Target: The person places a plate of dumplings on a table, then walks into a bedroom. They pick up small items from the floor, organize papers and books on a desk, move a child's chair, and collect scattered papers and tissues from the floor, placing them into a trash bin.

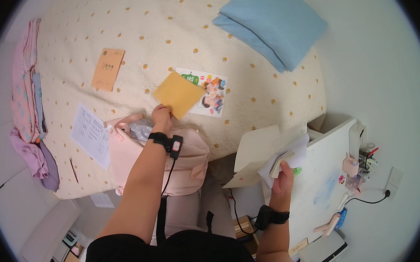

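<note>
My left hand (162,115) grips a corner of a yellow paper sheet or thin booklet (180,94), which partly covers an illustrated picture book (215,97) on the bed. Just below that hand, a pink backpack (190,158) rests at the bed's edge, with grey dotted fabric (140,129) showing at its top. Over the white desk at the right, my right hand (283,178) is closed on a bundle of papers (279,162). Large cream sheets (257,147) stand or hang beside the bundle; whether they are joined to it I cannot tell.
A brown notebook (108,69), a sheet of writing paper (90,135) and a thin pen or stick (73,169) lie on the bedspread. Blue pillows (275,20) are at its upper right, folded clothes (29,103) at its left. Pens (371,161) stand at the desk's far side.
</note>
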The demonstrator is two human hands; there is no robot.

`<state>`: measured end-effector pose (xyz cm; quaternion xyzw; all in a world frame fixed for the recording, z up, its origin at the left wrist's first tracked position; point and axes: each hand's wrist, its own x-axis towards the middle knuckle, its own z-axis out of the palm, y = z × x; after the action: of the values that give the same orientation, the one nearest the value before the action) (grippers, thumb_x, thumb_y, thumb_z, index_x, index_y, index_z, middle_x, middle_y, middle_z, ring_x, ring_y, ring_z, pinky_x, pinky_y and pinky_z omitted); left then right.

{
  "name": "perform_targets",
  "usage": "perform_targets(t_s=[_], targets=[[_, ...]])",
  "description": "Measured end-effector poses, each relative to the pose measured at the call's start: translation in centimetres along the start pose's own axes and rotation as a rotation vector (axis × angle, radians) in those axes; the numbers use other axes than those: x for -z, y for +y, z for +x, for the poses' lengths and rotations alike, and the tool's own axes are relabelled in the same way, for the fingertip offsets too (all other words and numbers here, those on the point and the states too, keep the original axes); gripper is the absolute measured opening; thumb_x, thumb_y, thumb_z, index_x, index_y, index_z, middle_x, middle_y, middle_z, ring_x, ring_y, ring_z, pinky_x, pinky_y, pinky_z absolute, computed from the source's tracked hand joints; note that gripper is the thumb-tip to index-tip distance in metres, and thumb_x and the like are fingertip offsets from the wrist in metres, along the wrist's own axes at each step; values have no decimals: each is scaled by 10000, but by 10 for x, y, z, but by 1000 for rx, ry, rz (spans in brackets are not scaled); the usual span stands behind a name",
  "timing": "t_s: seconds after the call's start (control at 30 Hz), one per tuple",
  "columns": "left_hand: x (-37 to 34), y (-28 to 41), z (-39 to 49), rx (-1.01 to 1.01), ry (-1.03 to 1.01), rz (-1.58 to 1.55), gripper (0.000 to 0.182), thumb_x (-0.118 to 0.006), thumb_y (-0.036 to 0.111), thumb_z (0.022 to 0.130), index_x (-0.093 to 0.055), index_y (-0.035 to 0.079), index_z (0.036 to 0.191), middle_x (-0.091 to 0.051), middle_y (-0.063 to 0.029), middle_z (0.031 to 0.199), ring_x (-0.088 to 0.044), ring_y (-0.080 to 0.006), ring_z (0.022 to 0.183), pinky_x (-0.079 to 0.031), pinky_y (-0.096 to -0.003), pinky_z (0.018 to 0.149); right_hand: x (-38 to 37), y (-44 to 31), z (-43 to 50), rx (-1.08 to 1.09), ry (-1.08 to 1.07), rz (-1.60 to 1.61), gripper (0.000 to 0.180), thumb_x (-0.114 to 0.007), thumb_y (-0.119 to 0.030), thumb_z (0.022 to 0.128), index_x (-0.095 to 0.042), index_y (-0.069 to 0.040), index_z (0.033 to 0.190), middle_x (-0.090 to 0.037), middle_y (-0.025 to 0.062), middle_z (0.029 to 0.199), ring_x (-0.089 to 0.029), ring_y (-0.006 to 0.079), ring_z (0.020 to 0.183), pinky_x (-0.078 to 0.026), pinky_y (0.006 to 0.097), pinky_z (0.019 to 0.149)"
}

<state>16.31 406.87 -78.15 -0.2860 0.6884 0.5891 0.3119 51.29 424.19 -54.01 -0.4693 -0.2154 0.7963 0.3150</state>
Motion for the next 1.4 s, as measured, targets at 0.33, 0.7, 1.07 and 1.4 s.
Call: perform_targets(t_s=[0.33,0.7,1.07,1.4], targets=[[-22,-24,-23,-80,51,-255,131,-559,-12,797,-537,61,903,-580,-64,821,-572,-154,724,-474,-279,565,40,5,-9,-7,73,90,462,-576,-69,796,-434,-50,1235,-559,97,1128,-551,255,1031,-463,399,897],[-85,2,-66,186,115,-448,286,-615,62,812,-534,-31,1070,-620,-159,995,-623,-255,805,-501,-365,649,40,-8,-37,-38,-122,75,362,-378,-181,920,-480,43,1186,-558,148,1173,-524,270,1093,-406,396,958],[169,90,-226,-346,-321,-520,371,-485,-14,871,-426,-29,1237,-538,-144,1182,-551,-235,1044,-460,-342,901,27,-33,-78,-122,-389,183,409,-422,-176,901,-425,26,1257,-503,154,1248,-475,286,1150,-368,444,991],[474,81,-154,-317,63,-506,374,-443,57,913,-384,14,1280,-513,-106,1226,-520,-221,1099,-429,-342,940,-25,5,-118,36,-233,-358,405,-452,-160,889,-422,42,1240,-525,148,1200,-499,287,1110,-415,429,946]])
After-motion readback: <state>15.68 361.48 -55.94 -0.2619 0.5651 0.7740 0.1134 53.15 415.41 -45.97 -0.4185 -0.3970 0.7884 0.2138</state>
